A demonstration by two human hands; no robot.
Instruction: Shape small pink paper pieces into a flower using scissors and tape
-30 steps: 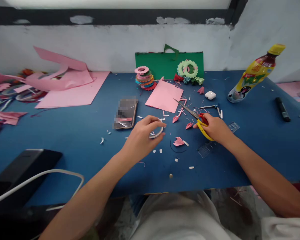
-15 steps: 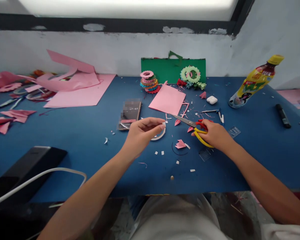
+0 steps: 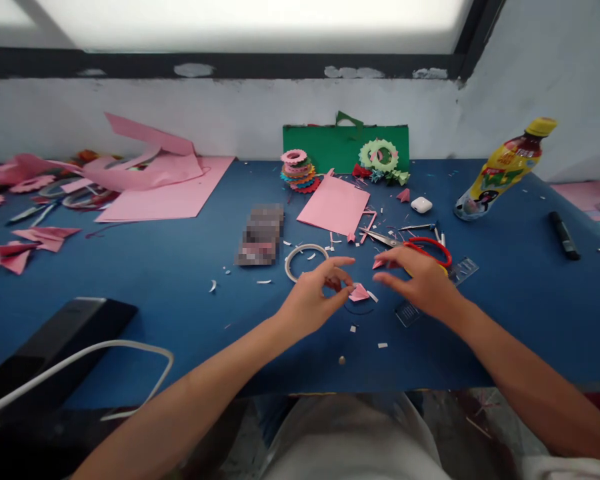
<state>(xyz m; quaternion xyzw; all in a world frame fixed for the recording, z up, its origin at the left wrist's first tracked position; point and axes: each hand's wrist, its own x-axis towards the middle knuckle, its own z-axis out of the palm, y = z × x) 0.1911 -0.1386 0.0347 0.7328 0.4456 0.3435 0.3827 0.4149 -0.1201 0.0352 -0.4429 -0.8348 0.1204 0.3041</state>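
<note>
A small folded pink paper piece (image 3: pixel 359 292) lies on the blue table (image 3: pixel 155 293) between my hands. My left hand (image 3: pixel 316 297) reaches for it, thumb and fingers apart, fingertips just touching its left edge. My right hand (image 3: pixel 416 280) hovers to its right with fingers stretched out and nothing in them. Scissors (image 3: pixel 420 245) with red and yellow handles lie on the table just behind my right hand. A white tape ring (image 3: pixel 293 256) rests flat, left of my left thumb.
A blurred phone (image 3: pixel 260 235), a pink sheet (image 3: pixel 334 205), stacked paper rings (image 3: pixel 297 171), a green card (image 3: pixel 345 141), an earbud case (image 3: pixel 421 205), a tilted bottle (image 3: pixel 503 170) and a black marker (image 3: pixel 563 235) lie around. Pink paper (image 3: pixel 165 193) fills the left; a black device (image 3: pixel 40 340) sits near left.
My left hand let go of the tape ring and moved right to the pink piece. My right hand set the scissors down and opened toward the same piece.
</note>
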